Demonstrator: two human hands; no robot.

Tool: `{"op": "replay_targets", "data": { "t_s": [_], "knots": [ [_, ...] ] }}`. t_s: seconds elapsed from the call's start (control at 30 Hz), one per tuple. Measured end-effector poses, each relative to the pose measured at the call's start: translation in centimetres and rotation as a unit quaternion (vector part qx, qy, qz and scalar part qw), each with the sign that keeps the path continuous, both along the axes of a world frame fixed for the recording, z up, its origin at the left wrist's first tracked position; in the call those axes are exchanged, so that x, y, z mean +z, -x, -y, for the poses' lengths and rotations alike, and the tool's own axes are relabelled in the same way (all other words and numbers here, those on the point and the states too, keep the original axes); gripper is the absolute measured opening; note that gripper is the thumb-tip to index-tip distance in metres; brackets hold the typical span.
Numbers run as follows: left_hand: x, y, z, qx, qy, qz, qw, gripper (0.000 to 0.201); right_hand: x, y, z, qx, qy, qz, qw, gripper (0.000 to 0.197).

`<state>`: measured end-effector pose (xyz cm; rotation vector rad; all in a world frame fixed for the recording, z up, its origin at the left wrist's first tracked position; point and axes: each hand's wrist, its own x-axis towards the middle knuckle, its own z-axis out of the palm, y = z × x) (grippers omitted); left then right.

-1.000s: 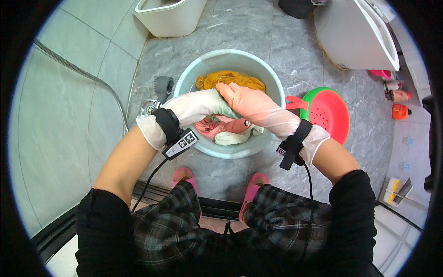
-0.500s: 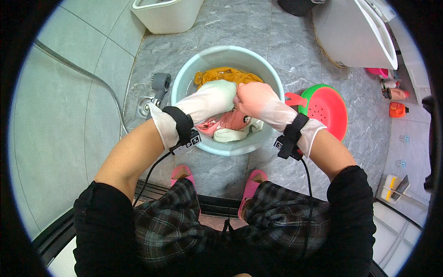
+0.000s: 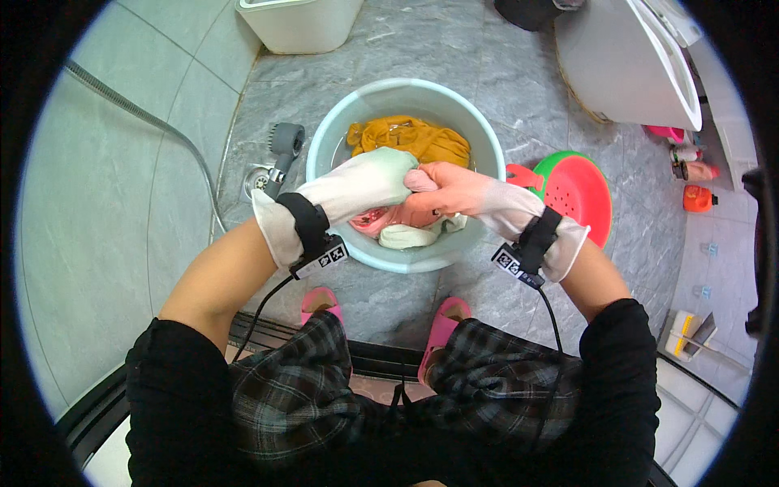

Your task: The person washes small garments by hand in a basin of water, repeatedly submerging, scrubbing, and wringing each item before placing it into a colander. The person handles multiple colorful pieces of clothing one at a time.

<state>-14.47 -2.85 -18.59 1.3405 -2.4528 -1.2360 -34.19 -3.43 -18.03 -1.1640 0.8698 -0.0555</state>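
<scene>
A pale blue basin (image 3: 319, 130) stands on the floor in front of me, with wet laundry and some water in it. My left hand (image 3: 385, 174), in a white and pale green glove, is closed on a pink garment (image 3: 419, 180) above the basin. Gripping the same cloth, my right hand (image 3: 454, 187) wears a white and coral glove, its fingers bent around the bunched part. More printed pink cloth lies below my hands. At the far side is a mustard-yellow garment (image 3: 423, 140); a white cloth (image 3: 408, 236) rests at the near side.
Right of the basin sits a red and green colander (image 3: 578, 199) with a coral handle. A grey shower head (image 3: 286, 140) lies on the left beside a floor drain (image 3: 259, 182). Bottles (image 3: 698, 197) stand along the right wall. A white bin (image 3: 300, 26) is at the back.
My hands have turned and drawn slightly apart, the right one moving right. The bunched pink cloth now shows between them, and more of the mustard garment is visible.
</scene>
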Motion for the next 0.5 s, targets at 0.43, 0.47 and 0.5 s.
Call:
{"op": "replay_targets", "data": {
  "t_s": [0.43, 0.47, 0.5],
  "knots": [
    [2.5, -3.0, 0.1, 0.143, -0.524, -0.303, 0.783, 0.024, 4.3, 1.5, 1.4, 0.033, 0.527, 0.054, 0.847, 0.056],
    [2.5, -2.9, 0.2, 0.135, -0.542, -0.312, 0.768, 0.025, 4.4, 1.3, 1.2, 0.066, 0.617, 0.029, 0.784, 0.057],
    [2.6, -3.2, 0.2, 0.062, -0.468, -0.273, 0.838, 0.022, 4.5, 0.9, 1.0, 0.098, 0.656, 0.006, 0.748, 0.053]
  ]
}}
